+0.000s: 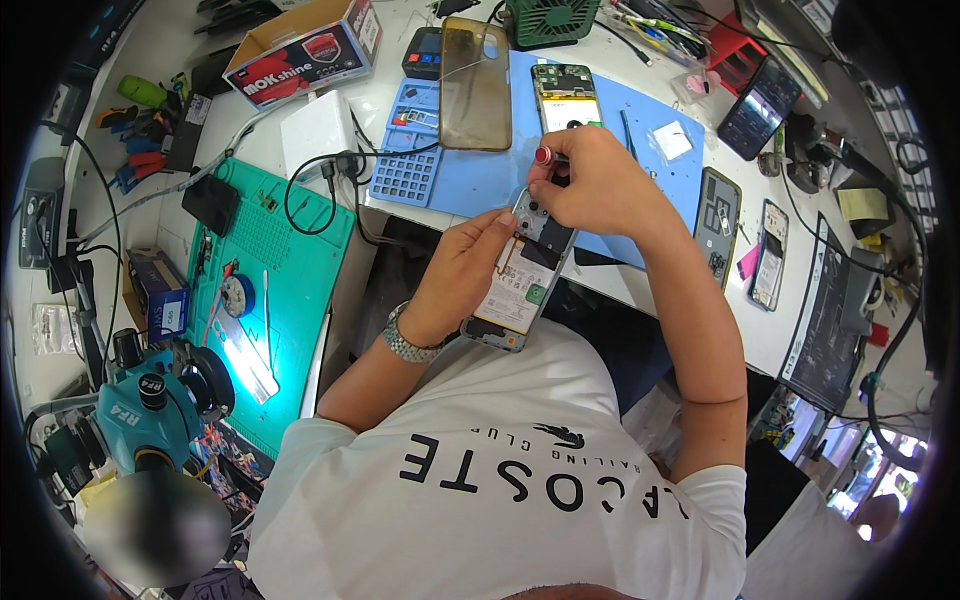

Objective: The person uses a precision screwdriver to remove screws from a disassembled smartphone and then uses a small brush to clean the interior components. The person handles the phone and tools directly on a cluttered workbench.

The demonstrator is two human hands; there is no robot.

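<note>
My left hand (pixel 452 268) is closed round the side of an opened smartphone (pixel 518 280), its thumb near the upper end. The phone's back is off, baring a battery and dark inner covers. It lies tilted between my body and the table edge. Above its top end my right hand (pixel 598 185) pinches a small screwdriver with a red cap (pixel 543 155); the tip is hidden by my fingers. Just beyond, another opened phone (pixel 565 98) with a bare board lies on the blue mat (pixel 608 88). Beside it is a see-through brownish phone case (pixel 475 95).
To the left, a green mat (pixel 300 235) bears tools under a bright light, near a teal microscope (pixel 150 410). A cardboard box (pixel 300 60) and a white box (pixel 315 130) stand behind. Cables cross the table. On the right lie a dark phone (pixel 760 108) and phone frames (pixel 768 255).
</note>
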